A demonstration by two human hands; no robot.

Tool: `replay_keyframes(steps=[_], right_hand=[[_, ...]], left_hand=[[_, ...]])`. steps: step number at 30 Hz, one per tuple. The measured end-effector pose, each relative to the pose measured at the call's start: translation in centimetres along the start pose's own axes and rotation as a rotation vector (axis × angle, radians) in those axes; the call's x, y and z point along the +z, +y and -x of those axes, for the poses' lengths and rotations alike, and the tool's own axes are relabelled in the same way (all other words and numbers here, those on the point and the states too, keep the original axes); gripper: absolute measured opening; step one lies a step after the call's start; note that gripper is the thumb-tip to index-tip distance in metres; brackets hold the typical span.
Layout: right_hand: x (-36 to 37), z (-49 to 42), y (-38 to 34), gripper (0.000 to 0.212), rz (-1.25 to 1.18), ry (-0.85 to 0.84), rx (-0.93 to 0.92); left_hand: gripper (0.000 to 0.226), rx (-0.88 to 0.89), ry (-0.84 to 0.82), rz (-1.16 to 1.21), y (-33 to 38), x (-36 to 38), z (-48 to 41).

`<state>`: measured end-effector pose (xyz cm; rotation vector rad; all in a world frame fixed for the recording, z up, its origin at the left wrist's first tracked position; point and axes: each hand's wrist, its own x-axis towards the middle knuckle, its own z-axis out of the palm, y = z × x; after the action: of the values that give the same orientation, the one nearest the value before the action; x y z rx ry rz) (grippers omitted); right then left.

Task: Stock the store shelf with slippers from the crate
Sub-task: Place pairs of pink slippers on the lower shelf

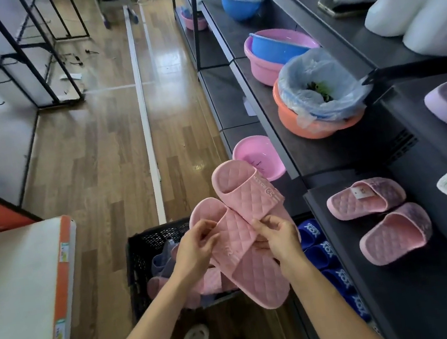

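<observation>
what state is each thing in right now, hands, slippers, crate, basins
left hand: pinching the held pink slippers
right hand: gripping them too
held pink slippers: two, crossed, above the crate
crate: on floor, slippers inside
shelf pair: lying flat, untouched
orange basin: upright, lined with a bag
blue basin: nested in pink basin

At the far right we see a blue bowl (241, 0). Nearer, a blue basin (274, 47) sits nested inside a pink basin (259, 65), and just beside them an orange basin (295, 120) is lined with a pale plastic bag (315, 77). A smaller pink basin (262, 152) lies lower down. On the left, black metal racks (39, 51) stand on the wooden floor (97, 171), and we find a white box (18, 281) with an orange edge at the near left.
</observation>
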<state>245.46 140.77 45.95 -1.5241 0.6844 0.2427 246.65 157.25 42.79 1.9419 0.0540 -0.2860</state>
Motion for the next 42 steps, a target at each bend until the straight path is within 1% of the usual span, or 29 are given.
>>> replay_keyframes(steps=[4, 6, 9, 14, 16, 19, 22, 26, 28, 31, 34, 37, 40, 42], right_hand=[[-0.5, 0.5, -0.6, 0.007, -0.069, 0.035, 0.083], [-0.2, 1.0, -0.9, 0.005, -0.132, 0.084, 0.09], [0.7, 1.6, -0.7, 0.008, -0.169, 0.183, 0.066], [0.9, 3.0, 0.3, 0.011, -0.198, 0.331, 0.069], [0.2, 3.9, 1.0, 0.01, -0.204, 0.424, 0.051], [-1.5, 5.4, 2.2, 0.019, -0.232, 0.572, 0.011], [-3.2, 7.2, 3.4, 0.023, -0.226, 0.695, -0.014], [-5.8, 10.0, 5.3, 0.021, -0.268, 0.861, -0.074], [-7.2, 11.3, 6.3, 0.014, -0.294, 0.951, -0.115], [-8.9, 13.1, 7.8, 0.01, -0.282, 1.04, -0.163], [-10.5, 14.3, 9.3, 0.021, -0.43, 1.084, -0.179], [-12.8, 15.0, 11.1, 0.032, -0.466, 1.16, -0.158], [-15.7, 15.4, 12.7, 0.026, -0.509, 1.184, -0.151], [-17.8, 15.3, 14.3, 0.024, -0.465, 1.193, -0.136]], left_hand=[[0.021, 0.092, -0.1, -0.135, 0.9, -1.2, -1.8], [0.021, 0.142, -0.162, -0.169, 1.4, -1.8, -2.8], [0.017, 0.194, -0.232, -0.219, 1.9, -2.6, -4.0], [0.018, 0.3, -0.37, -0.307, 2.8, -2.6, -5.0], [0.017, 0.356, -0.424, -0.341, 3.3, -2.1, -5.3], [0.021, 0.477, -0.527, -0.372, 4.1, -0.6, -5.0], [0.026, 0.61, -0.644, -0.457, 5.0, 1.7, -4.1], [0.023, 0.671, -0.749, -0.505, 6.7, 6.0, -3.1], [0.019, 0.69, -0.813, -0.527, 7.7, 8.3, -2.4], [0.018, 0.663, -0.906, -0.523, 9.2, 12.1, -1.7], [0.021, 0.63, -0.986, -0.513, 10.7, 15.9, -0.9], [0.014, 0.616, -1.062, -0.545, 11.6, 20.0, 0.5], [0.017, 0.596, -1.119, -0.587, 12.0, 24.2, 1.9], [0.02, 0.59, -1.139, -0.611, 12.0, 27.2, 2.8]])
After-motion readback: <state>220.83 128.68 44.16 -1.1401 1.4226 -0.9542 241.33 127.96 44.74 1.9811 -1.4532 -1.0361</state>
